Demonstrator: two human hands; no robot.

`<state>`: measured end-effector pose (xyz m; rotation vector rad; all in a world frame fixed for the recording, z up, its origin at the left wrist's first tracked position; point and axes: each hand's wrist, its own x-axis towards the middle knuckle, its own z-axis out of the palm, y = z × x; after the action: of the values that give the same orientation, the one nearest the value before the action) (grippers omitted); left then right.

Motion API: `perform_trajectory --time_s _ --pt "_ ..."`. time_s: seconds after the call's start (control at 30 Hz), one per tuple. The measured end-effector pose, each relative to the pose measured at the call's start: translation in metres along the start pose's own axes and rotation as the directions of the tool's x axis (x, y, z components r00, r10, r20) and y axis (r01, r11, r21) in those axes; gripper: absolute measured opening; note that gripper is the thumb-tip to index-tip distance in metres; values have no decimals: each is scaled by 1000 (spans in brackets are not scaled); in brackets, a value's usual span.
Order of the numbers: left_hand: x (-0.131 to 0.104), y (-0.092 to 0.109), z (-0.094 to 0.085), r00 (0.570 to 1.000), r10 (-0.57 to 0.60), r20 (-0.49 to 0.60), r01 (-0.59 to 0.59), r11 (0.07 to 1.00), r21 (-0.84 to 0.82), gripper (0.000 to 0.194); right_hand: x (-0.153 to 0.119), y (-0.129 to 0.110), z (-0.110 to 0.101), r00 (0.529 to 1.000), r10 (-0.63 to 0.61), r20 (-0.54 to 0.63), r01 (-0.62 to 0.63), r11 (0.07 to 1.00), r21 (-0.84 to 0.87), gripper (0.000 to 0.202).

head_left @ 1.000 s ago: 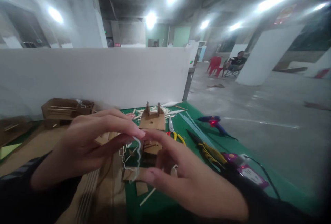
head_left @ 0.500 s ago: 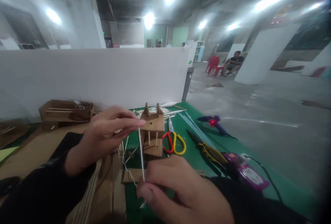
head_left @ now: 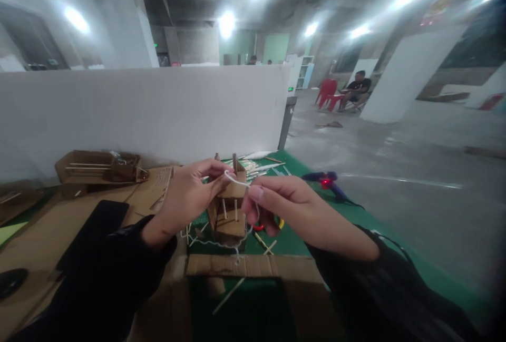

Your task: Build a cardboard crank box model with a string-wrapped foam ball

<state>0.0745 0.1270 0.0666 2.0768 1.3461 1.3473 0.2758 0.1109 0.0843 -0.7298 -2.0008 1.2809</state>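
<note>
A white string [head_left: 237, 180] runs between my two hands in front of a small cardboard structure [head_left: 230, 226] with thin wooden sticks standing in it. My left hand [head_left: 190, 189] pinches one part of the string near the structure's top. To the right, my right hand [head_left: 282, 199] is closed on another part, with fingertips pressed together. From there the string hangs down in a loose loop past the structure and trails left. My hands partly cover the structure's upper part. Behind my right hand, the scissors with red and yellow handles [head_left: 281, 223] are mostly hidden.
A glue gun [head_left: 326, 179] with a red light lies on the green table [head_left: 300, 168] at right. A cardboard box [head_left: 87, 168] stands at back left, near a dark phone-like slab [head_left: 95, 231]. Cardboard strips [head_left: 233, 266] lie in front. A white partition [head_left: 138, 115] rises behind; a person [head_left: 357, 89] sits far off.
My right hand has risen from the lower front to beside the structure. My left hand has shifted right, and the taut upright string now runs short and slack between the hands.
</note>
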Motion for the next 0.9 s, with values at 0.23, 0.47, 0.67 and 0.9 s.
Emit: perform_trajectory --time_s 0.23,0.47,0.67,0.9 --pt "-6 -9 1 998 -61 -4 60 994 -95 20 -1 0 -10 997 -7 80 13 997 -81 39" --pt "-7 -18 6 997 -74 -34 72 996 -58 19 1 0 -14 998 -22 65 27 997 -78 38" --pt "-7 -21 1 995 -84 -53 82 996 -45 23 5 4 -13 998 4 67 1 997 -73 39" --pt "-9 -17 1 999 -19 -42 21 999 29 18 3 5 -17 999 15 33 -10 987 -160 39"
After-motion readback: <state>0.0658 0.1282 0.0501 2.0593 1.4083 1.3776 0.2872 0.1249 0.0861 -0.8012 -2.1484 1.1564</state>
